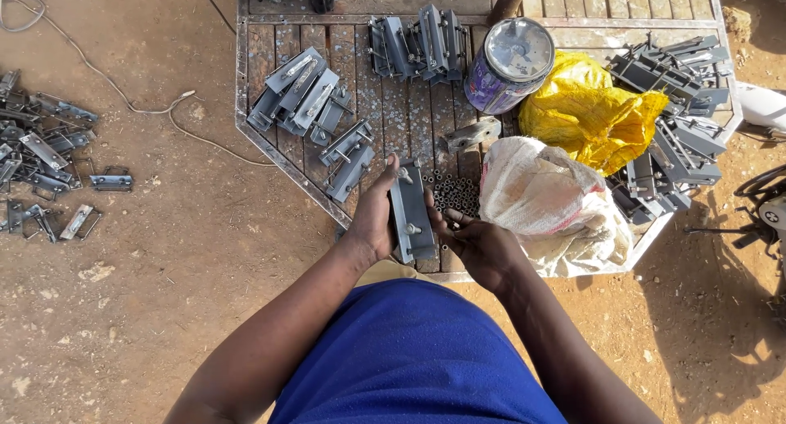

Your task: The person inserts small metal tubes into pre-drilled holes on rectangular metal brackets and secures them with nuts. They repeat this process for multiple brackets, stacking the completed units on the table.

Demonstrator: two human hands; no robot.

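Observation:
My left hand grips a grey metal bracket with bolts standing out of its face, held upright over the near edge of the worktable. My right hand is at the bracket's right side, fingers curled and touching it near its lower bolt. Just beyond that hand lies a heap of small dark metal sleeves. Whether my right fingers pinch one of the sleeves is not visible.
More grey brackets lie in piles on the table at left, top and right. A tin can, a yellow bag and a white sack sit mid-table. Further brackets and a cable lie on the dirt.

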